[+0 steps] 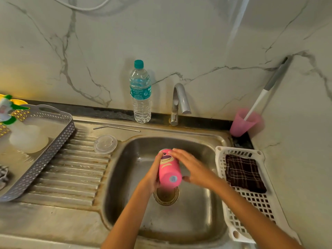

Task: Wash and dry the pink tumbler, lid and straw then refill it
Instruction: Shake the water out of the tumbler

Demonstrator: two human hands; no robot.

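The pink tumbler [168,169] with a cartoon face lies tilted over the steel sink basin [197,212], its base toward me. My left hand [152,175] grips its left side from below. With straight fingers my right hand [190,166] lies against its right side, blurred by motion. The clear lid [105,144] lies flat on the ribbed draining board, left of the basin. The metal straw [116,128] rests behind it along the sink's back rim. No water is seen running from the tap [179,101].
A full water bottle [140,92] stands at the wall beside the tap. A grey tray [53,146] sits at the left. At the right, a white basket [251,200] holds a dark checked cloth [242,173]; a pink cup [242,123] holds a brush.
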